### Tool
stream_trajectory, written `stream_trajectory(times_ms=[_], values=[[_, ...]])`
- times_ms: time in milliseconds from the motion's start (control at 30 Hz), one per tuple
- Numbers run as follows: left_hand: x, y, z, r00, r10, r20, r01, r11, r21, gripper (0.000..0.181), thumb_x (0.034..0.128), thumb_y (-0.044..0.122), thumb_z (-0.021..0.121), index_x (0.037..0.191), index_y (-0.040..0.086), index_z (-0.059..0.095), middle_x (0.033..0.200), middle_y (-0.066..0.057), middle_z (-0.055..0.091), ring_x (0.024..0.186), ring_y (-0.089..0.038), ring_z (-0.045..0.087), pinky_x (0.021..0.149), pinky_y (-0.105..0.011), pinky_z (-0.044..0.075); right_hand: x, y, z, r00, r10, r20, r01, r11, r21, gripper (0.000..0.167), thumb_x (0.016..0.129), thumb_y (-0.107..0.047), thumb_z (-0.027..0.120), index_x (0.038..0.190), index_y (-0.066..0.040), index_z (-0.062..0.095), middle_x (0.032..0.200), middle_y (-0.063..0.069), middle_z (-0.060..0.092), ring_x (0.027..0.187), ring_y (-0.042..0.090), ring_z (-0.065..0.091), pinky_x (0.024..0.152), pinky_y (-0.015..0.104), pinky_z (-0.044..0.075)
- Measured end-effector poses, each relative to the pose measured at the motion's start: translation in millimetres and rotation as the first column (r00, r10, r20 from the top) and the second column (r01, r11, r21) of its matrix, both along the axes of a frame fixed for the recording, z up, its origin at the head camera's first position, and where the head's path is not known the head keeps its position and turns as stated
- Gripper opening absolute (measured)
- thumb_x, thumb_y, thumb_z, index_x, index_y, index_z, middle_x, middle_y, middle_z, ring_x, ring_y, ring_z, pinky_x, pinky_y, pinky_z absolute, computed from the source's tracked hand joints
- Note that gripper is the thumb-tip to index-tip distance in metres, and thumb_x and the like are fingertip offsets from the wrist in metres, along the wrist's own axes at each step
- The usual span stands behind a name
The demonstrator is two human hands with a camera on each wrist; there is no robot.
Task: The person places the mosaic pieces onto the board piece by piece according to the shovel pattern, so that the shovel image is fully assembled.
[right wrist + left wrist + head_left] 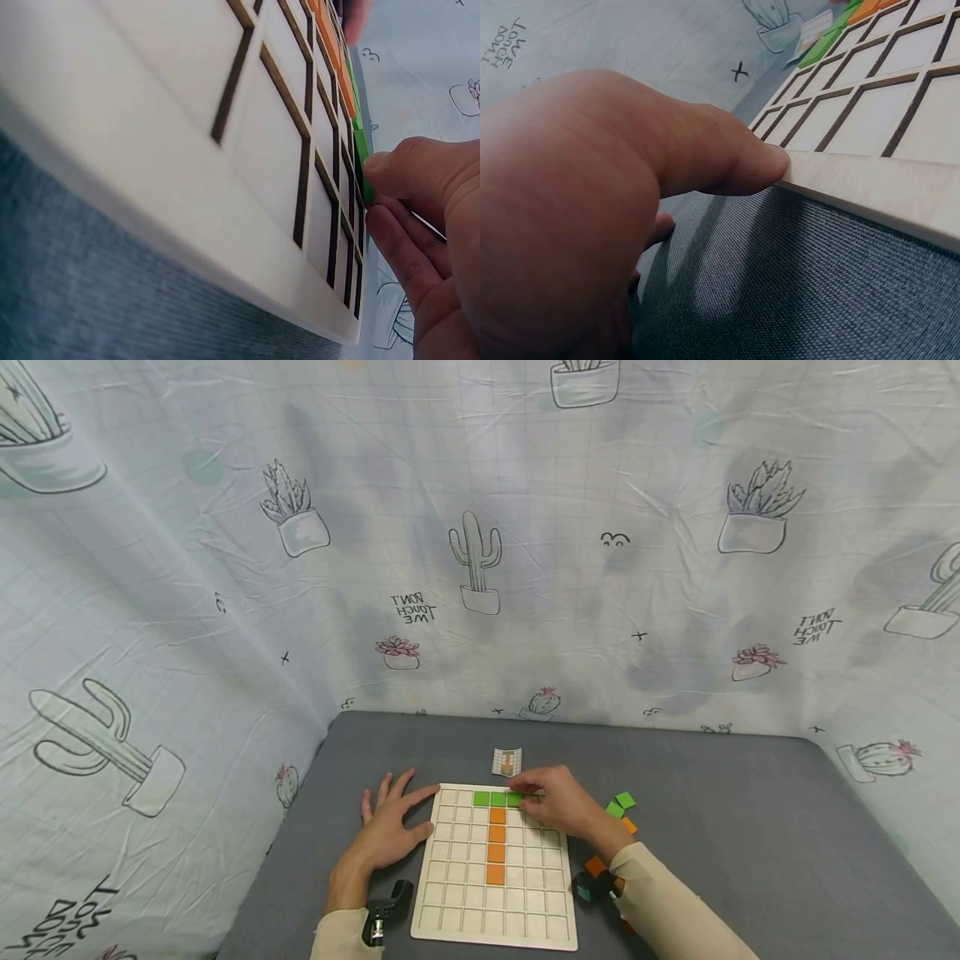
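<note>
A pale wooden grid board [457, 920] lies on the grey table. Two green square tiles [482, 798] sit in its far row, and a column of several orange square tiles [497, 852] runs down below them. At that far row my right hand [561, 802] pinches another green tile [363, 159] between thumb and fingers, right beside the two seated ones. My left hand [388, 833] is spread at the board's left side, its thumb [761, 163] touching the rim. The index fingertip reaches the far left corner.
Just beyond the board lies a small printed card [507, 762] with a grid pattern. Loose green tiles [624, 799] and orange tiles [595, 866] lie to the right, partly hidden by my right forearm. A patterned cloth [555, 610] hangs behind the table.
</note>
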State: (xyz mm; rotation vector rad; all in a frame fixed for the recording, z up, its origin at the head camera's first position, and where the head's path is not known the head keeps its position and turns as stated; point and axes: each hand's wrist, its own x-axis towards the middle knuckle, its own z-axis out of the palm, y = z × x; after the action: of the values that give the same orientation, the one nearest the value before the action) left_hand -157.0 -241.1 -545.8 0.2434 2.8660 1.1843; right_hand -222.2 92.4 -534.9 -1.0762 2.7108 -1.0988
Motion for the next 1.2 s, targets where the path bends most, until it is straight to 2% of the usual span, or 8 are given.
stream_trajectory(times_ms=[167, 300, 500, 667, 900, 1200], values=[[0.6, 0.6, 0.7, 1.0, 0.003, -0.002, -0.003, 1.0, -0.001, 0.06, 0.0928, 0.017, 0.079, 0.151, 0.025, 0.068, 0.177, -0.024, 0.032, 0.167, -0.057, 0.007, 0.124, -0.079, -0.01, 0.5, -2.1, -1.5, 0.999, -0.006, -0.04, 0.007, 1.0, 0.028, 0.03, 0.098, -0.004, 0.08, 0.127, -0.011, 0.081, 0.119, 0.002, 0.082, 0.103, 0.015, 0.079, 0.089, 0.033, 0.066], [0.8, 0.0, 1.5, 1.0, 0.0, 0.019, 0.0, 1.0, -0.004, 0.06, 0.0943, 0.016, 0.079, 0.153, 0.025, 0.067, 0.178, -0.023, 0.03, 0.168, -0.056, 0.004, 0.125, -0.079, -0.011, 2.0, -2.9, -1.0, 0.999, -0.013, -0.044, 0.015, 0.999, 0.051, 0.031, 0.098, -0.006, 0.08, 0.129, -0.011, 0.081, 0.121, 0.002, 0.082, 0.104, 0.015, 0.079, 0.089, 0.033, 0.066], [0.2, 0.3, 0.4, 1.0, 0.001, 0.017, -0.001, 1.0, -0.007, 0.06, 0.0948, 0.015, 0.078, 0.153, 0.024, 0.067, 0.179, -0.023, 0.029, 0.168, -0.056, 0.005, 0.125, -0.078, -0.011, 3.9, -3.1, 0.2, 0.998, -0.019, -0.057, 0.023, 0.998, 0.061, 0.032, 0.098, -0.006, 0.08, 0.13, -0.01, 0.08, 0.123, 0.003, 0.082, 0.106, 0.016, 0.079, 0.09, 0.036, 0.066], [0.2, 0.3, -1.5, 1.0, 0.005, 0.022, -0.005, 1.0, -0.012, 0.061, 0.0948, 0.015, 0.077, 0.154, 0.025, 0.066, 0.179, -0.021, 0.029, 0.168, -0.054, 0.004, 0.126, -0.077, -0.012, 4.8, -1.7, -0.3, 0.998, -0.022, -0.066, 0.025, 0.999, 0.044, 0.033, 0.098, -0.006, 0.08, 0.131, -0.01, 0.08, 0.125, 0.004, 0.082, 0.107, 0.018, 0.079, 0.091, 0.036, 0.066], [-0.5, -0.7, -2.9, 1.0, 0.003, 0.026, -0.002, 1.0, -0.015, 0.061, 0.0952, 0.015, 0.078, 0.154, 0.025, 0.066, 0.179, -0.021, 0.03, 0.168, -0.054, 0.004, 0.126, -0.077, -0.011, 7.1, 3.8, 2.0, 0.993, -0.012, -0.119, 0.013, 1.0, 0.006, 0.032, 0.097, -0.005, 0.08, 0.129, -0.008, 0.08, 0.122, 0.006, 0.082, 0.105, 0.021, 0.081, 0.09, 0.038, 0.067], [-1.2, -1.3, -3.0, 1.0, -0.006, 0.029, 0.007, 1.0, -0.016, 0.06, 0.0955, 0.016, 0.078, 0.154, 0.024, 0.066, 0.179, -0.022, 0.029, 0.168, -0.055, 0.004, 0.125, -0.078, -0.012, 16.9, 25.3, 9.2, 0.985, -0.024, -0.173, 0.025, 1.0, 0.002, 0.032, 0.095, -0.006, 0.082, 0.127, -0.007, 0.081, 0.12, 0.005, 0.083, 0.101, 0.022, 0.08, 0.087, 0.044, 0.067]])
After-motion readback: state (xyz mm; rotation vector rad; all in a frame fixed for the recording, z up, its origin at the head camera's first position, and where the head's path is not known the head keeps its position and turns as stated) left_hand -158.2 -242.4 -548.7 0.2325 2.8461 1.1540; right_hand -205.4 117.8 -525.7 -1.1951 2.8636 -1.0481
